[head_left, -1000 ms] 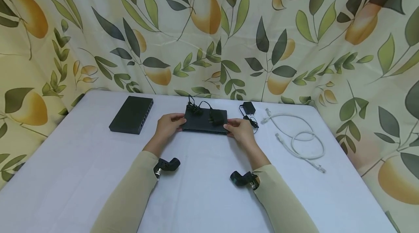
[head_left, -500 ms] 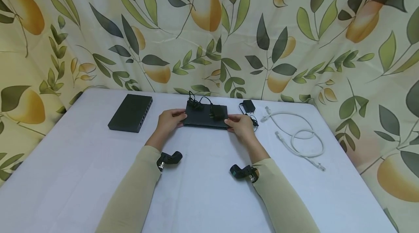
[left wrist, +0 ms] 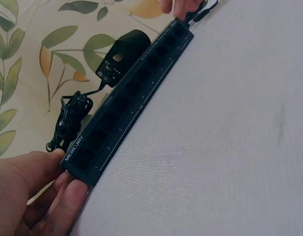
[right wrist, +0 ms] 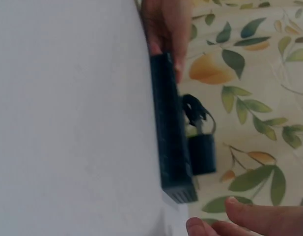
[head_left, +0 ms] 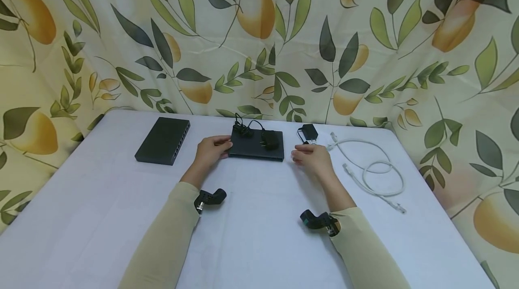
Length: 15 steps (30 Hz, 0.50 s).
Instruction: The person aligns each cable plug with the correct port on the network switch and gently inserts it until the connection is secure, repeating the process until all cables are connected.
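A slim black network switch (head_left: 247, 148) lies on the table with its row of ports facing me. "MERCURY" is printed on its front in the left wrist view. My left hand (head_left: 208, 151) pinches its left end, thumb at the top corner and fingers below. On top of the switch rest a black power adapter (head_left: 269, 140) and its bundled cord (left wrist: 72, 118). My right hand (head_left: 314, 159) is just off the switch's right end, holding nothing, its fingers loosely bent. A gap shows between those fingers and the switch in the right wrist view.
A larger black switch (head_left: 162, 140) lies to the left. Beyond my right hand is a second power adapter (head_left: 310, 132), its cord mostly hidden. A looped white network cable (head_left: 395, 176) lies at the right. A patterned curtain (head_left: 259, 77) hangs behind the table's back edge.
My right hand has let go of the switch's right end and moved right. With both hands on it, the switch shifted very slightly earlier; my left hand keeps its hold.
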Each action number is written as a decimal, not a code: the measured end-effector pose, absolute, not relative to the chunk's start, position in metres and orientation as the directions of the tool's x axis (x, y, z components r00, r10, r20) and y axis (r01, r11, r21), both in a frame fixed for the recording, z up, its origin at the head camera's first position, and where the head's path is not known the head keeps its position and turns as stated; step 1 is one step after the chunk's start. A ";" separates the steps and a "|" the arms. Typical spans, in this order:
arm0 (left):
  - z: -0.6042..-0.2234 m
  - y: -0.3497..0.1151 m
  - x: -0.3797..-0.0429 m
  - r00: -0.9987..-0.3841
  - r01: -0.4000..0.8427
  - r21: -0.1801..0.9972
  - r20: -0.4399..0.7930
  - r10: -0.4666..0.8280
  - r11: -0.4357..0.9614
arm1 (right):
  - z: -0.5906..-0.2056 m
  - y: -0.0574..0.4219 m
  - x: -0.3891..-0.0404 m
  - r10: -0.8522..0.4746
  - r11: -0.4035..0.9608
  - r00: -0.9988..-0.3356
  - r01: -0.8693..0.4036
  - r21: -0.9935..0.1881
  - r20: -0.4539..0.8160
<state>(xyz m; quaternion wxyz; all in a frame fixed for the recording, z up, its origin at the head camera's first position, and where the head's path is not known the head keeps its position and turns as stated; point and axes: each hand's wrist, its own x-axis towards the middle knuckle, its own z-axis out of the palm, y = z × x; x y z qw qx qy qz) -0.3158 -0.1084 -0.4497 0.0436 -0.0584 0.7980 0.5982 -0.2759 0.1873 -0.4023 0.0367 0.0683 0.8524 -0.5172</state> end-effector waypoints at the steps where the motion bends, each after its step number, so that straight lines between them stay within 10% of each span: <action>1: -0.450 -0.109 -0.316 -0.990 -0.144 0.950 -0.138 -0.040 0.275 | -0.399 0.192 -0.275 0.080 0.465 -0.988 0.152 -0.872 -0.130; 15: -0.451 -0.110 -0.318 -0.989 -0.147 0.952 -0.141 -0.045 0.268 | -0.377 0.279 -0.263 0.159 0.577 -0.971 0.237 -0.781 -0.177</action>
